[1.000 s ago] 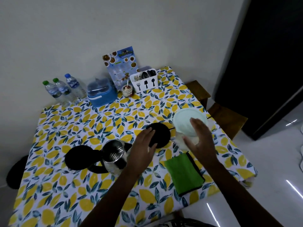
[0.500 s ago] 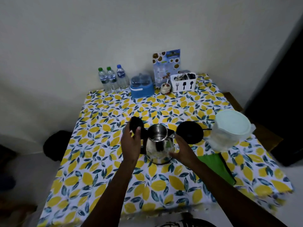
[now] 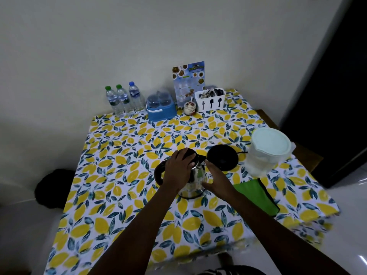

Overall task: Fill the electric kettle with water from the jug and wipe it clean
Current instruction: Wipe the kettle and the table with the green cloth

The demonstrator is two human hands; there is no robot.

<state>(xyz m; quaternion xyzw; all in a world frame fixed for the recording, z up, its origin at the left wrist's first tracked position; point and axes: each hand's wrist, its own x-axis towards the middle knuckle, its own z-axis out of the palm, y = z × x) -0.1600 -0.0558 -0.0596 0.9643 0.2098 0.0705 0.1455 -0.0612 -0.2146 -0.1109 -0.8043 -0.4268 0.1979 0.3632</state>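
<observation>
A steel electric kettle point(image 3: 195, 180) with a black handle stands in the middle of the lemon-print table point(image 3: 139, 147). My left hand point(image 3: 179, 169) lies on top of it, pressing its black lid point(image 3: 191, 154) down. My right hand point(image 3: 215, 178) cups the kettle's right side. The kettle's round black base point(image 3: 222, 160) lies just to the right, its cord trailing right. A clear plastic jug point(image 3: 267, 153) with a pale lid stands at the right edge. A green cloth point(image 3: 256, 195) lies flat in front of the jug.
Along the wall stand three water bottles point(image 3: 124, 100), a blue container point(image 3: 161, 108), a small jar point(image 3: 189, 108), a menu card point(image 3: 188, 82) and a white cutlery holder point(image 3: 210, 100). A wooden bench point(image 3: 305, 155) sits right of the table. A dark stool point(image 3: 53, 187) is at the left.
My left hand brought the black lid from the kettle's left onto its top. My right hand went from the jug to the kettle's side. The camera view shifted left.
</observation>
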